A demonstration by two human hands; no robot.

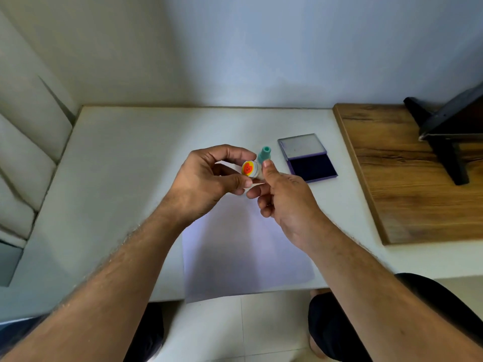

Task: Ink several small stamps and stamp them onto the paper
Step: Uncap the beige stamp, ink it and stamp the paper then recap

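A small round stamp (249, 169), its end marked with an orange heart sticker, was held above the far edge of the paper (243, 254), near the middle of the tabletop (125, 158). It was pinched by the curled fingers and thumb of the left hand (209, 182). A green stamp (264, 154) was gripped in the right hand (283, 197), thumb laid along its side. The ink pad (308, 159) lay open toward the right edge, beside a wooden board (407, 178). The stamps were judged light, stiff and rather smooth, best taken by the sides of the barrel, clear of the printing face. Whether the two stamps touched could not be told, being partly hidden by fingers.
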